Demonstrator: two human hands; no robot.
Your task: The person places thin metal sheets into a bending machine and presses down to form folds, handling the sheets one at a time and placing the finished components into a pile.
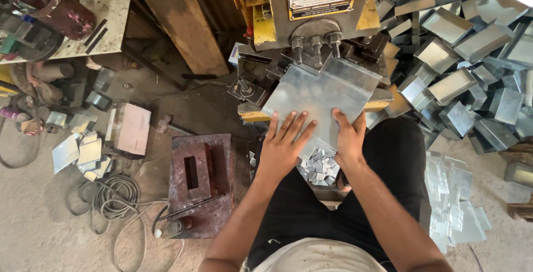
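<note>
Flat metal sheet [316, 97] lies on the bed of the press machine [311, 33], far edge under the ram bolts, near edge hanging toward the person. Left hand [284, 141] is spread flat, palm down, on the sheet's near-left part. Right hand [348, 136] pinches the near-right edge, thumb on top. Hands are near each other, not touching.

Progress: sheet looks still flat apart from a stepped far-right corner; likely being positioned, no press stroke visible. Big pile of folded trays [466, 55] right of the machine, flat blanks [455, 205] on the floor, small offcuts [319, 166] under the sheet.

Sheet is skewed, far side swung left; long axis cannot tell.
</note>
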